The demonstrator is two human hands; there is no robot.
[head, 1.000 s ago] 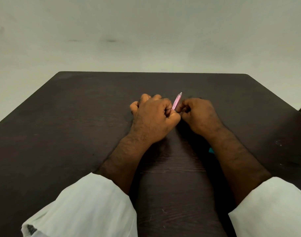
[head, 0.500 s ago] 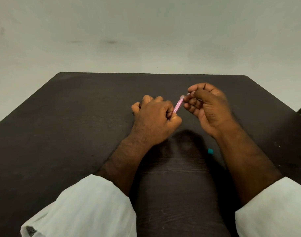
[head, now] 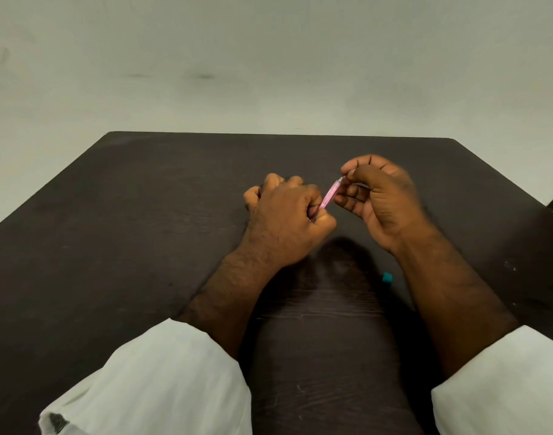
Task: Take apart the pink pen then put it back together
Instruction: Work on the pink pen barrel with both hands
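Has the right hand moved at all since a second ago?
Yes. The right hand has lifted and shifted toward the table's far edge, its fingers now at the top end of the pink pen.

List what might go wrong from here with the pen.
1. The right hand pinches only the far tip of the pink pen with its fingertips; a small part could slip out and drop to the dark table.
2. The left hand hides the pen's lower end in a fist, so anything loosening there may go unnoticed.
3. A small teal piece lies beside the right forearm, which might knock it away.
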